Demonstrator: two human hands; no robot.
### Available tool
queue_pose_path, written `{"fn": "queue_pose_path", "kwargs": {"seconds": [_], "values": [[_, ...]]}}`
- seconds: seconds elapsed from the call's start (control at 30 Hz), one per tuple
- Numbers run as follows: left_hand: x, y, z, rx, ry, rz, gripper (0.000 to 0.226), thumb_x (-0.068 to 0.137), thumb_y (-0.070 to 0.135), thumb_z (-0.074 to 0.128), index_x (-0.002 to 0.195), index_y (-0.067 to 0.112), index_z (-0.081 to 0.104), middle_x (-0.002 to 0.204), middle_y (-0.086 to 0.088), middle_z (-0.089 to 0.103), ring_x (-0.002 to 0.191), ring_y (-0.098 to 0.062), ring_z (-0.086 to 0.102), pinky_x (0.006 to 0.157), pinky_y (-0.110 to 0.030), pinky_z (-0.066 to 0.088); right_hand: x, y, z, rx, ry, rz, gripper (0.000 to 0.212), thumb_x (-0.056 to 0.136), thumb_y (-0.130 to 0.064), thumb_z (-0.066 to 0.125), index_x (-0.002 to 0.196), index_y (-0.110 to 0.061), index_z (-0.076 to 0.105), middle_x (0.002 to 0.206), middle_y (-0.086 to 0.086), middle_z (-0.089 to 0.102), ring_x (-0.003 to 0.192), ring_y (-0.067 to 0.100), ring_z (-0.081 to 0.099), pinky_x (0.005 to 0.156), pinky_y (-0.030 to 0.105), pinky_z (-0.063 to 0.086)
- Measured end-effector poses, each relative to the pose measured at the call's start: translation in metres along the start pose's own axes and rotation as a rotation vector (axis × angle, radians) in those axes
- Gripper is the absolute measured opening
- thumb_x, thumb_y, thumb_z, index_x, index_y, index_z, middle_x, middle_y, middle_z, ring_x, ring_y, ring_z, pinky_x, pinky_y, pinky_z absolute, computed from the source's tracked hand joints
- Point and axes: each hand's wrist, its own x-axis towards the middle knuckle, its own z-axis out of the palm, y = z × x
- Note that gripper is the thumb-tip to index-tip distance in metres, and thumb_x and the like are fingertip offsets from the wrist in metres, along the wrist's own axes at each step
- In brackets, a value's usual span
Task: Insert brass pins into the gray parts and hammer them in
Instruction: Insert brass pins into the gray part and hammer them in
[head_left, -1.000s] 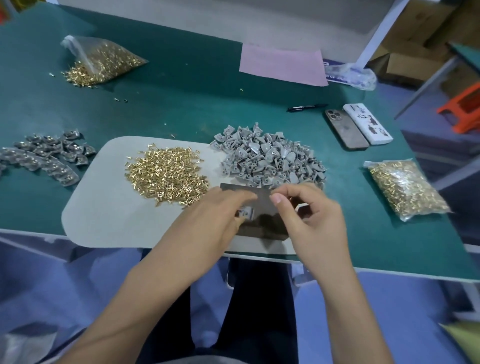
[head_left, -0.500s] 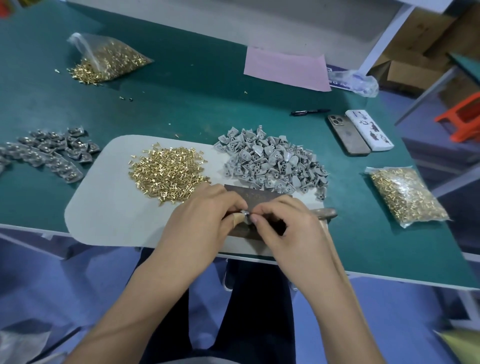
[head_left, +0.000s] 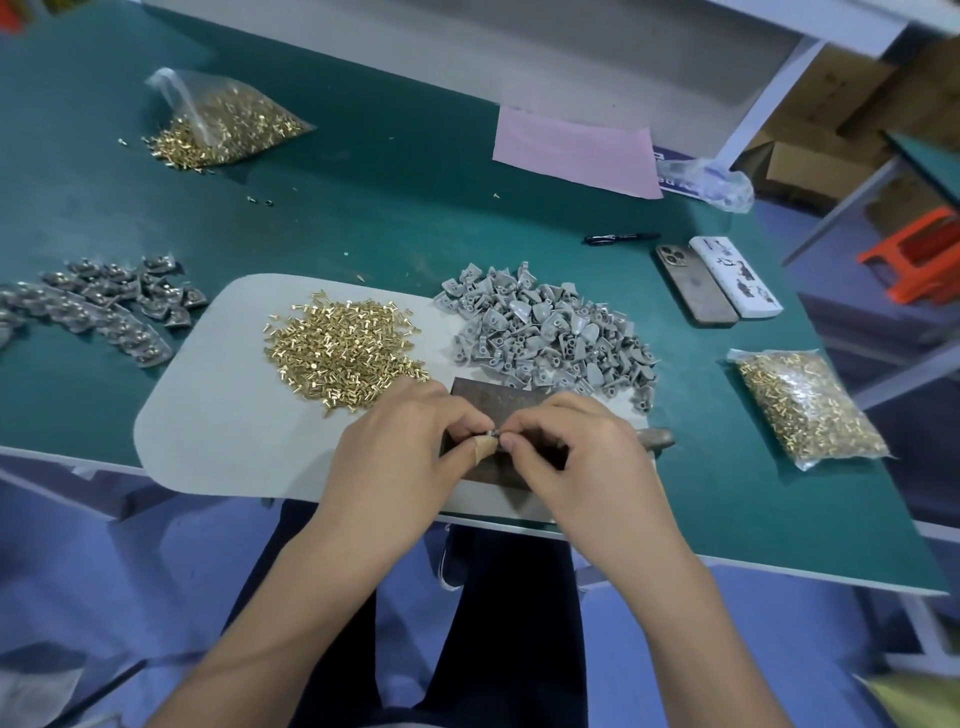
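My left hand (head_left: 400, 457) and my right hand (head_left: 576, 457) meet fingertip to fingertip over a dark metal block (head_left: 498, 400) at the table's near edge. Between the fingertips sits a small gray part (head_left: 491, 433); the left thumb wears a tan bandage. My left hand pinches the part, and my right fingers press at it; a pin there is too small to make out. A loose heap of brass pins (head_left: 343, 351) lies on the pale mat (head_left: 218, 415), and a heap of gray parts (head_left: 550, 332) lies right behind the block. A hammer handle (head_left: 657, 436) pokes out beside my right hand.
Finished gray parts (head_left: 104, 306) lie in rows at the left. Bags of brass pins rest at the far left (head_left: 228, 122) and at the right (head_left: 810, 405). Two phones (head_left: 717, 283), a black pen (head_left: 618, 238) and a pink sheet (head_left: 574, 150) lie farther back.
My right hand has moved left until its fingertips meet the left hand's over the block. Both hands have drawn closer around the small gray part.
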Motion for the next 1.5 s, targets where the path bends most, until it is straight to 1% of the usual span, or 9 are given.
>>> {"fn": "queue_pose_path", "kwargs": {"seconds": [0.17, 0.33, 0.43, 0.57, 0.8, 0.93, 1.13, 1.3, 1.5], "values": [[-0.002, -0.004, 0.001, 0.02, 0.002, 0.037, 0.007, 0.087, 0.046, 0.068, 0.091, 0.042, 0.072, 0.078, 0.013, 0.055, 0.09, -0.006, 0.045, 0.064, -0.033, 0.047, 0.0, -0.003, 0.001, -0.004, 0.023, -0.032, 0.01, 0.091, -0.019, 0.074, 0.088, -0.027, 0.077, 0.085, -0.015, 0.062, 0.086, 0.008, 0.059, 0.077, 0.034, 0.05], [-0.003, -0.005, 0.003, 0.055, 0.032, 0.031, 0.017, 0.085, 0.056, 0.06, 0.092, 0.046, 0.071, 0.078, 0.015, 0.056, 0.087, -0.003, 0.042, 0.059, -0.023, 0.039, -0.001, -0.006, 0.001, -0.026, 0.045, -0.053, 0.011, 0.092, -0.017, 0.074, 0.087, -0.025, 0.079, 0.084, -0.012, 0.068, 0.087, 0.012, 0.061, 0.081, 0.035, 0.05], [-0.003, -0.005, 0.004, 0.067, 0.046, 0.029, 0.009, 0.086, 0.051, 0.066, 0.092, 0.046, 0.07, 0.077, 0.015, 0.056, 0.086, -0.005, 0.041, 0.057, -0.026, 0.04, 0.002, -0.011, -0.002, -0.125, 0.013, -0.096, 0.01, 0.093, -0.017, 0.071, 0.087, -0.022, 0.077, 0.082, -0.007, 0.068, 0.087, 0.02, 0.059, 0.083, 0.04, 0.048], [-0.003, -0.005, 0.005, 0.078, 0.054, 0.026, 0.008, 0.086, 0.043, 0.071, 0.094, 0.045, 0.07, 0.076, 0.014, 0.055, 0.085, -0.007, 0.04, 0.056, -0.029, 0.039, 0.012, -0.019, -0.007, -0.337, -0.154, -0.159, 0.019, 0.099, -0.019, 0.059, 0.09, -0.015, 0.076, 0.088, -0.001, 0.066, 0.092, 0.022, 0.051, 0.089, 0.036, 0.042], [-0.005, -0.004, 0.006, 0.118, 0.057, 0.024, 0.011, 0.086, 0.033, 0.075, 0.093, 0.041, 0.074, 0.078, 0.014, 0.054, 0.087, -0.006, 0.04, 0.057, -0.03, 0.04, 0.009, -0.033, -0.009, -0.424, -0.223, -0.121, 0.022, 0.104, -0.02, 0.046, 0.106, -0.024, 0.067, 0.105, -0.008, 0.06, 0.107, 0.014, 0.043, 0.091, 0.027, 0.038], [-0.004, -0.004, 0.005, 0.106, 0.055, 0.024, 0.009, 0.086, 0.035, 0.073, 0.093, 0.041, 0.074, 0.079, 0.014, 0.056, 0.089, -0.008, 0.043, 0.061, -0.032, 0.042, 0.015, -0.029, -0.008, -0.428, -0.241, -0.091, 0.026, 0.104, -0.022, 0.047, 0.107, -0.022, 0.073, 0.105, -0.004, 0.064, 0.107, 0.017, 0.051, 0.095, 0.027, 0.037], [-0.006, -0.002, 0.005, 0.052, 0.071, 0.002, 0.006, 0.086, 0.037, 0.071, 0.091, 0.039, 0.067, 0.084, 0.019, 0.061, 0.092, -0.004, 0.048, 0.069, -0.034, 0.048, 0.01, -0.019, -0.004, -0.217, -0.087, -0.044, 0.015, 0.094, -0.015, 0.066, 0.09, -0.013, 0.08, 0.081, 0.005, 0.067, 0.085, 0.026, 0.058, 0.076, 0.028, 0.033], [-0.005, 0.0, 0.003, 0.048, 0.064, 0.003, 0.004, 0.086, 0.039, 0.071, 0.09, 0.038, 0.07, 0.082, 0.018, 0.062, 0.091, -0.004, 0.049, 0.071, -0.033, 0.047, 0.006, -0.011, -0.003, -0.059, -0.009, -0.029, 0.011, 0.09, -0.012, 0.072, 0.088, -0.017, 0.082, 0.071, -0.002, 0.062, 0.075, 0.011, 0.05, 0.065, 0.022, 0.031], [-0.004, 0.002, 0.0, 0.085, 0.04, 0.027, 0.007, 0.087, 0.04, 0.07, 0.092, 0.035, 0.07, 0.084, 0.016, 0.062, 0.094, -0.007, 0.05, 0.072, -0.034, 0.046, 0.0, -0.001, 0.006, 0.018, 0.092, -0.064, 0.009, 0.087, -0.01, 0.078, 0.094, -0.014, 0.082, 0.076, -0.014, 0.06, 0.079, 0.007, 0.054, 0.071, 0.011, 0.038]]}}
